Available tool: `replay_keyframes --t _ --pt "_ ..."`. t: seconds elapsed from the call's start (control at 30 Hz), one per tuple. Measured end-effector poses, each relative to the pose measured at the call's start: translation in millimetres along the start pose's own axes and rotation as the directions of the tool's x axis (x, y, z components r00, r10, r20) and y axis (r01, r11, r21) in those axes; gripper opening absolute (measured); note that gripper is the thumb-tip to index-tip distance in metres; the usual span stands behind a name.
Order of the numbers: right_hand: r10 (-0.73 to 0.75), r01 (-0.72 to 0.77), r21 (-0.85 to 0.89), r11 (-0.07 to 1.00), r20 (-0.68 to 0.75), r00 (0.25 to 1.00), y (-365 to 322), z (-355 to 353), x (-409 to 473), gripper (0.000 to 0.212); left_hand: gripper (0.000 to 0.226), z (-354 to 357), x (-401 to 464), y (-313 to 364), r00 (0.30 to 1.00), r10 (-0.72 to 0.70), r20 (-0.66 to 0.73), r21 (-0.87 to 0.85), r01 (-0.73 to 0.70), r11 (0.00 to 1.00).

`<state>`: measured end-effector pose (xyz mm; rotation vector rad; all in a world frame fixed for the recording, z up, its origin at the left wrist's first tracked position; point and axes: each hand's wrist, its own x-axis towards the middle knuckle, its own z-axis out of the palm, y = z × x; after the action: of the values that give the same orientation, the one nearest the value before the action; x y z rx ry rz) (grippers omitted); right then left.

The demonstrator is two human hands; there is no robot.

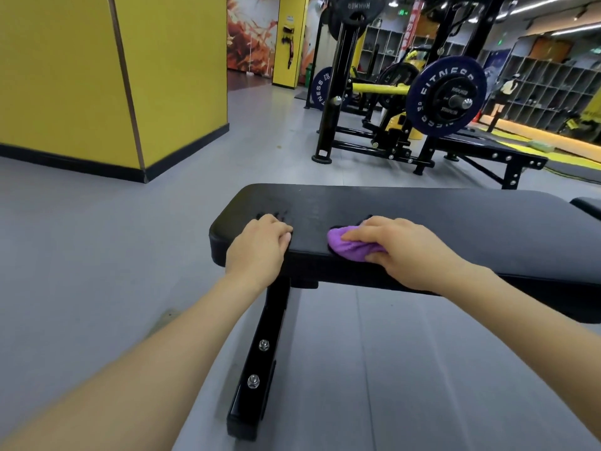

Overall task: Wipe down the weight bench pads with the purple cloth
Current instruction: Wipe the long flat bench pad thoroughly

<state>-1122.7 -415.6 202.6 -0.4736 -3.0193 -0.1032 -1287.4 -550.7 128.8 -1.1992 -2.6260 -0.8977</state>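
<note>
Purple cloth (349, 246) bunched small on the near edge of the black pad (439, 219), toward its left end, pinned under the right hand (401, 247) with fingers (357, 236) laid over it and curled lightly round the bundle. Left hand (260, 242) resting on the pad's left near corner, fingers bent over the surface, holding nothing, just bracing. Risks, as a judgement only: wadded so tight, likely to clean a narrow stripe and leave bands unwiped; sitting right at the near edge, liable to slide off and drop to the grey floor (81, 239) on a careless pull. Left hand parked on the pad means a patch beneath it easily skipped. Second pad (587, 205) at far right barely in view, easy to forget. Loaded barbell plate (446, 96) well beyond, no concern
</note>
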Motion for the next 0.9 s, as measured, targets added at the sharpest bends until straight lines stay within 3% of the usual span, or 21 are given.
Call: replay_keyframes --t 0.27,0.4,0.5,0.73,0.9 --pt "-0.017 0.009 -0.064 0.998 -0.132 0.991 -40 27 70 0.041 0.030 3 2 -5 1.000 -0.006 -0.019 -0.049 0.005 0.999" --pt "-0.075 0.074 -0.019 0.997 -0.077 0.994 -22 16 33 0.044 0.030 4 1 -6 0.999 0.000 -0.042 -0.072 -0.003 0.997" --pt "-0.107 0.100 -0.080 0.992 -0.085 0.991 -10 9 -3 0.044 0.030 4 1 -8 0.999 0.005 -0.046 -0.078 -0.009 0.997" --pt "-0.114 0.101 -0.096 0.990 -0.147 0.982 -42 24 50 0.048 0.030 4 0 -6 0.999 0.006 -0.033 -0.036 -0.007 0.999" --pt "-0.146 0.143 -0.044 0.989 -0.074 0.987 -17 12 17 0.044 0.033 5 -5 -6 0.997 0.024 -0.076 -0.041 -0.028 0.999"
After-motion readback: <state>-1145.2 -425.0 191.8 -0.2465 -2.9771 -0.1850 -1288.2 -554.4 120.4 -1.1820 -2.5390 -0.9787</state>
